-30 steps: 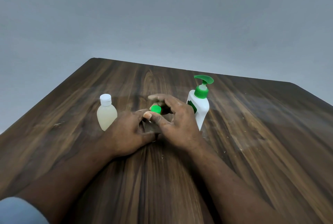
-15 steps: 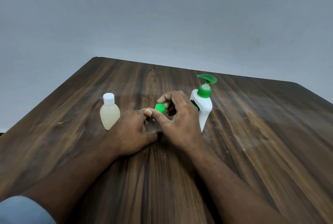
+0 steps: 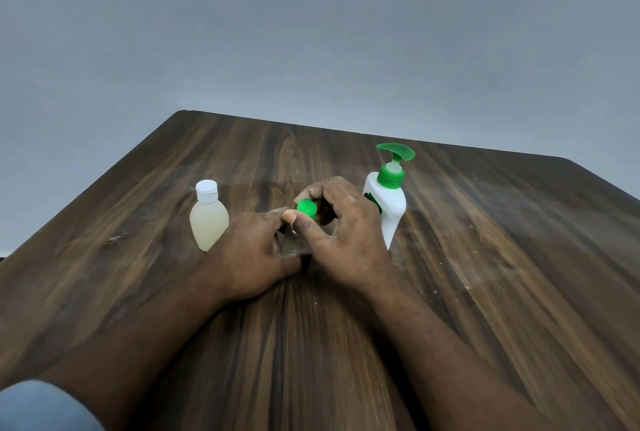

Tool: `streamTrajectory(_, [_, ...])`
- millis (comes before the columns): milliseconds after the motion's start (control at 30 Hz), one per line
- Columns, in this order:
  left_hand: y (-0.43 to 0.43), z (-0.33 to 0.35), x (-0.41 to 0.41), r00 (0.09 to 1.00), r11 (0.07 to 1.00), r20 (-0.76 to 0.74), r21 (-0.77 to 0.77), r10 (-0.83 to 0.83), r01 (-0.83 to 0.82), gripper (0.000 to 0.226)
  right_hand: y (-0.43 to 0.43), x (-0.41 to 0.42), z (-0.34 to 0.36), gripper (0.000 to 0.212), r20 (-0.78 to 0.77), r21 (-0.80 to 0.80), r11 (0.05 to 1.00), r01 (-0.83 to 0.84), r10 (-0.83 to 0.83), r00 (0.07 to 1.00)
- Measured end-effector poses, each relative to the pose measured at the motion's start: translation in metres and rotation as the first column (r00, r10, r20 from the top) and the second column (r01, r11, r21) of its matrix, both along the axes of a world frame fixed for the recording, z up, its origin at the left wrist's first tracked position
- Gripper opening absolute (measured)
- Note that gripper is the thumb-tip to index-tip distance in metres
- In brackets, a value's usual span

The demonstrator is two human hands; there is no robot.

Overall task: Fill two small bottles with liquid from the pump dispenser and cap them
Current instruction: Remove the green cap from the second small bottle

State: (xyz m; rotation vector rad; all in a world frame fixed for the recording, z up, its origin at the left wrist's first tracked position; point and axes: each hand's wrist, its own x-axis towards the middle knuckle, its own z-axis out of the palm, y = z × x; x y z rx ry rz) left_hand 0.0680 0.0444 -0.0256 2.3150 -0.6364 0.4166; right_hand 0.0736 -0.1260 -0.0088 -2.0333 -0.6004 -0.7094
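left hand (image 3: 249, 250): centre of the table, fingers curled round the body of the clear bottle (image 3: 290, 240) from its left side; heel of the hand down on the wood.
right hand (image 3: 346, 233): just right of the left hand and touching it at the thumbs; fingers bent in an arch over the bottle top.
right thumb (image 3: 302, 227): tip sits on the near-left edge of the green cap (image 3: 306, 208).
right fingertips (image 3: 312, 191): curled over the far side of the cap, so the cap is pinched between thumb and fingers.
green cap: on top of the clear bottle, upright, only its top and near side show; whether it is screwed fully home, cannot tell.
clear bottle: stands on the table between both hands, mostly hidden by them; only a strip of see-through wall shows in the gap; fill level, cannot tell.
filled bottle (image 3: 209, 226): left of the left hand, upright, pale cloudy liquid inside, white cap (image 3: 206, 190) on; just beside the left knuckles, contact unclear.
pump dispenser (image 3: 389, 209): white body, green pump head, upright right behind the right hand; nozzle points right; lower part hidden by the hand.
table (image 3: 485, 257): dark wood grain, small pale specks on the right half.
sleeve (image 3: 41, 406): light blue, near-left corner, on the left arm.
wall (image 3: 311, 32): plain grey, beyond the far edge.
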Motion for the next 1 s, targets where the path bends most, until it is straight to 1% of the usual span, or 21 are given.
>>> streamTrajectory(33, [0.0005,-0.0009,0.0011,1.000,1.000,-0.002,0.002,-0.001,0.001,0.036,-0.0011,-0.0012,0.0007,0.015,-0.001,-0.003,1.000,-0.031,0.031,1.000])
streamTrajectory(100, [0.0019,-0.0016,0.0027,1.000,1.000,-0.007,0.002,-0.005,0.005,0.034,-0.0011,-0.0039,0.0014,0.023,-0.012,0.008,0.998,-0.066,0.066,0.998])
streamTrajectory(167, [0.0021,-0.0004,0.0028,1.000,1.000,-0.006,0.001,-0.014,0.015,0.034,0.0017,-0.0047,0.0007,0.029,-0.013,-0.005,1.000,-0.029,0.029,0.999])
streamTrajectory(233, [0.0015,0.0004,0.0018,1.000,1.000,-0.002,-0.019,-0.023,0.023,0.037,0.0040,-0.0033,-0.0004,0.032,-0.012,-0.032,0.998,0.047,-0.047,0.999])
streamTrajectory(300, [0.0012,-0.0001,0.0009,1.000,0.999,0.004,-0.027,-0.025,0.025,0.035,0.0036,-0.0018,0.0005,0.029,-0.002,-0.035,0.997,0.073,-0.073,0.997])
streamTrajectory(367, [0.0008,-0.0020,0.0019,0.999,0.999,0.014,-0.020,-0.029,0.029,0.025,0.0006,-0.0017,0.0012,0.020,0.011,-0.032,0.999,0.023,-0.023,1.000])
streamTrajectory(400, [0.0012,-0.0033,0.0030,0.999,0.999,0.018,-0.016,-0.032,0.032,0.023,-0.0006,-0.0027,0.0014,0.019,0.008,-0.027,0.999,-0.017,0.017,1.000])
streamTrajectory(467, [0.0022,-0.0049,0.0047,0.999,0.999,0.021,-0.003,-0.036,0.036,0.022,-0.0010,-0.0053,0.0021,0.031,-0.016,-0.010,0.997,-0.075,0.075,0.997])
streamTrajectory(500, [0.0023,-0.0048,0.0052,0.999,0.999,0.015,-0.004,-0.036,0.036,0.021,-0.0005,-0.0056,0.0018,0.037,-0.022,-0.015,0.997,-0.078,0.078,0.997])
streamTrajectory(567, [0.0023,-0.0040,0.0053,0.999,0.999,-0.001,-0.016,-0.036,0.036,0.019,0.0023,-0.0057,0.0008,0.042,-0.026,-0.037,0.999,-0.029,0.028,0.999])
streamTrajectory(667, [0.0025,-0.0031,0.0037,0.999,1.000,0.026,-0.018,-0.024,0.024,0.034,0.0040,-0.0041,0.0005,0.034,-0.007,-0.009,0.999,0.044,-0.044,0.999])
streamTrajectory(767, [0.0008,-0.0012,0.0013,0.999,1.000,0.033,-0.006,-0.026,0.026,0.037,-0.0001,-0.0030,0.0023,0.025,-0.008,0.023,1.000,0.005,-0.005,1.000])
streamTrajectory(833, [0.0013,-0.0019,0.0022,1.000,0.999,0.003,-0.018,-0.030,0.030,0.028,-0.0015,-0.0043,0.0028,0.030,-0.021,0.038,0.998,-0.052,0.052,0.998])
streamTrajectory(900, [0.0019,-0.0032,0.0049,1.000,1.000,0.003,-0.001,-0.015,0.015,0.022,0.0004,-0.0058,0.0020,0.037,-0.024,0.019,0.998,-0.065,0.066,0.998])
streamTrajectory(933, [0.0021,-0.0035,0.0058,1.000,1.000,0.004,0.001,-0.016,0.016,0.022,0.0020,-0.0062,0.0013,0.039,-0.032,0.004,0.999,-0.041,0.042,0.999])
streamTrajectory(1000, [0.0023,-0.0037,0.0057,1.000,1.000,0.017,-0.003,-0.020,0.020,0.032,0.0044,-0.0048,-0.0002,0.035,-0.029,-0.019,0.999,0.029,-0.029,0.999])
